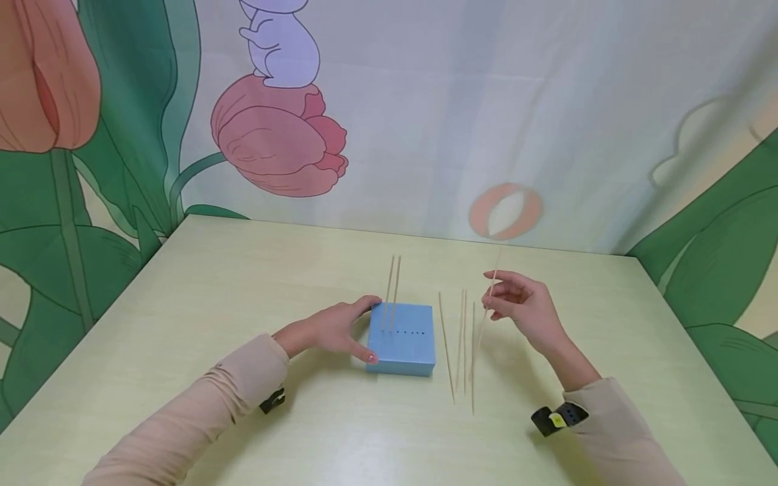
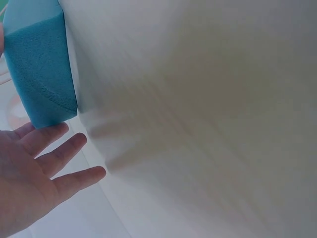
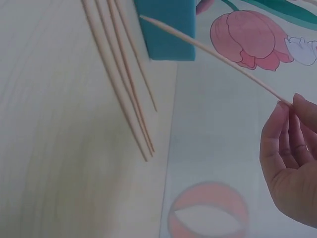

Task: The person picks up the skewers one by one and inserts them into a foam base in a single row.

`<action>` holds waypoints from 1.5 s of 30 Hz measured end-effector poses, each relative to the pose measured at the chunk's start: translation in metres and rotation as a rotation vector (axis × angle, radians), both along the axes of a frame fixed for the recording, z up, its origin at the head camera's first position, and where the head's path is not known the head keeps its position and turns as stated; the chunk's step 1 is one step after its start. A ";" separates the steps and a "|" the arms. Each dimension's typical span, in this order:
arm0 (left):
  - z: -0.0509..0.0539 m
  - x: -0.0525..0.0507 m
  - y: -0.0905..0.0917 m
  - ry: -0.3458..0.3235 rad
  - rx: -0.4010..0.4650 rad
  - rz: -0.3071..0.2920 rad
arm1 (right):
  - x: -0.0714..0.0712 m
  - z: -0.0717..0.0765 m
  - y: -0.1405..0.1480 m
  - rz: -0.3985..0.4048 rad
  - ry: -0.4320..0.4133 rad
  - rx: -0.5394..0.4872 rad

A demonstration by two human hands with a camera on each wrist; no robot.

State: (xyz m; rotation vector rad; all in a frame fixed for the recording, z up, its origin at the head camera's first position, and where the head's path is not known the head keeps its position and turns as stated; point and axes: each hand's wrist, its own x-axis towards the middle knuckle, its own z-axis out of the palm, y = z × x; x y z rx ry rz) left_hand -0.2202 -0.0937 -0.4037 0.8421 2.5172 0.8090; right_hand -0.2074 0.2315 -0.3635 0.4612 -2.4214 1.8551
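The right hand [image 1: 523,305] pinches one thin stick [image 3: 223,59] between its thumb and fingers and holds it up over the table [image 1: 340,432]. The left hand [image 1: 337,327] is spread wide, and its thumb touches the blue block [image 1: 407,351] at the near left corner. Two sticks [image 1: 397,283] stand up in the block beside little holes [image 1: 406,332], and four loose sticks [image 1: 473,358] lie between the block and the right hand.
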 end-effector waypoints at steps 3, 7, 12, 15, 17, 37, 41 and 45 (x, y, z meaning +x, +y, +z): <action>0.000 0.000 0.000 0.003 -0.008 0.000 | 0.001 0.004 -0.004 0.001 0.023 -0.005; -0.001 -0.001 0.000 0.001 -0.005 0.000 | 0.003 0.011 -0.010 0.003 0.053 -0.004; -0.002 -0.001 -0.001 -0.007 0.007 -0.002 | 0.003 0.019 -0.020 0.015 0.101 -0.022; -0.003 -0.001 -0.001 -0.009 0.006 -0.002 | 0.003 0.022 -0.025 0.033 0.127 -0.053; -0.003 -0.002 -0.001 -0.009 0.006 -0.003 | 0.003 0.023 -0.029 0.048 0.140 -0.072; -0.002 -0.001 0.000 -0.012 0.006 0.004 | -0.001 0.032 -0.065 0.101 0.219 -0.108; -0.001 -0.001 0.000 -0.012 0.005 0.000 | -0.001 0.031 -0.074 0.123 0.238 -0.112; 0.000 -0.001 0.000 -0.013 0.002 0.002 | -0.001 0.030 -0.081 0.141 0.261 -0.109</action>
